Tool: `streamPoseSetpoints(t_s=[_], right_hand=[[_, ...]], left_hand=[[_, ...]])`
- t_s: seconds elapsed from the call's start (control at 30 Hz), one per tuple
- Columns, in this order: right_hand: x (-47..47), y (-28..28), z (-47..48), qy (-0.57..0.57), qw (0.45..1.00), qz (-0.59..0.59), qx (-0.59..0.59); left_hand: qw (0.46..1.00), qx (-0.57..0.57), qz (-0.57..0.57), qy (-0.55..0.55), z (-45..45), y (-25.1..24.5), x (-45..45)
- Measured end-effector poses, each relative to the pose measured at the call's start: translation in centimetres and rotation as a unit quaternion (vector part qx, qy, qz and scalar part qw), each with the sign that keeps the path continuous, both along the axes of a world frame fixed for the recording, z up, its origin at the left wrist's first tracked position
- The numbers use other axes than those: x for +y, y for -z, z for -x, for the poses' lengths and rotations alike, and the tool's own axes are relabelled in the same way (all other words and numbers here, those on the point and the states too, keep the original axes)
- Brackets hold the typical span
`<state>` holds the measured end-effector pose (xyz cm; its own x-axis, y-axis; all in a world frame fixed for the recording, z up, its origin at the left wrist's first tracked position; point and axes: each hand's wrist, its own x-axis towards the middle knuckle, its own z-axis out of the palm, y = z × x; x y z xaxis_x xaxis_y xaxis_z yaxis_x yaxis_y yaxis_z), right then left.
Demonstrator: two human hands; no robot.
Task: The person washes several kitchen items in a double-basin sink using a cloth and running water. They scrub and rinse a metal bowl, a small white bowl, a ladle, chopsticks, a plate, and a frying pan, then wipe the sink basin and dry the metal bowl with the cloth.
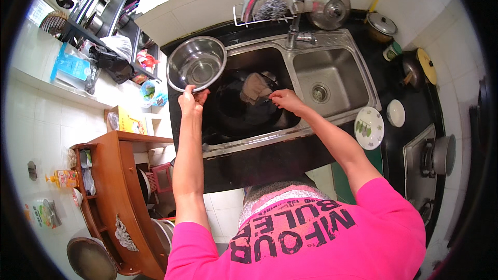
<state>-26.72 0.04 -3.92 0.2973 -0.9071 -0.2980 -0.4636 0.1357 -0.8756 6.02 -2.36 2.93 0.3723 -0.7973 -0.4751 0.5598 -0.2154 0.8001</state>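
Note:
My left hand (192, 100) grips the near rim of a stainless steel basin (197, 63), which sits at the left edge of the double sink. In the left sink bowl lies a large dark pan or wok (237, 114). A brown cloth (255, 88) is over the pan, its right end at the fingers of my right hand (286, 100), which are closed on it. The right sink bowl (330, 77) shows its drain. A chrome faucet (294, 31) rises behind the sinks, its spout arching to the left.
A floral plate (369, 128) and a white bowl (395, 113) stand on the black counter at the right. A pot (444, 155) is by the stove. Behind the faucet are a metal lid (329, 6) and a wire rack with scouring wool (271, 9). A wooden cabinet (128, 163) stands left.

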Motion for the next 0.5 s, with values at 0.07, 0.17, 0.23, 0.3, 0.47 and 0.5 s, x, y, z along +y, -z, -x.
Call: streamPoseSetpoints(t_s=[0.07, 0.17, 0.23, 0.3, 0.47, 0.5], right_hand=[[-2.0, 2.0, -2.2, -0.038, 0.989, 0.075, 0.119], [-4.0, 5.3, -4.2, -0.103, 0.968, 0.134, 0.187], [-5.2, 7.6, -4.7, -0.137, 0.947, 0.15, 0.25], [-6.0, 10.1, -4.8, -0.162, 0.919, 0.191, 0.304], [-7.1, 16.7, -5.7, -0.093, 0.866, 0.306, 0.384], [-7.5, 17.5, -5.9, -0.103, 0.855, 0.293, 0.415]], left_hand=[[1.0, 0.012, -0.009, -0.025, -2.2, 0.3, -1.9], [0.999, 0.026, -0.024, -0.03, -5.0, 1.3, -4.3], [0.999, 0.03, -0.028, -0.032, -6.4, 2.2, -5.4], [0.998, 0.039, -0.029, -0.025, -7.3, 3.0, -6.2], [1.0, 0.02, -0.015, -0.003, -7.3, 3.1, -6.6], [0.999, 0.015, -0.018, 0.022, -7.1, 2.7, -6.3]])
